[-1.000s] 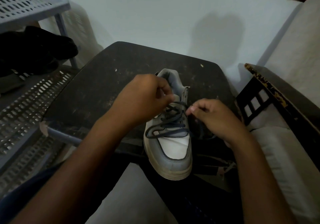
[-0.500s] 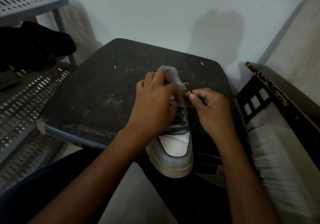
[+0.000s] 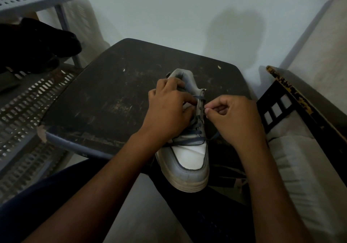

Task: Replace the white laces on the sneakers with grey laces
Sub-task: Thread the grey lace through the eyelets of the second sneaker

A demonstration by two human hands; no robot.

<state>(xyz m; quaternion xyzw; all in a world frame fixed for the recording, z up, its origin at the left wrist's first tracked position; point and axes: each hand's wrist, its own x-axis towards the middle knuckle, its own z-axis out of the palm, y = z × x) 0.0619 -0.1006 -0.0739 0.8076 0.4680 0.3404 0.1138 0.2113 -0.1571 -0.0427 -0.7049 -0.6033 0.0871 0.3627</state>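
A sneaker (image 3: pixel 187 160) lies on a dark table (image 3: pixel 105 100), toe toward the viewer and overhanging the near edge above the person's lap. A grey lace (image 3: pixel 196 128) crosses its eyelets. The left hand (image 3: pixel 169 109) grips the sneaker's upper, fingers curled over the tongue. The right hand (image 3: pixel 234 115) pinches the lace end between thumb and forefinger beside an upper eyelet. At left, a perforated grey rack (image 3: pixel 28 96) holds a black shoe (image 3: pixel 37 45) on its shelf.
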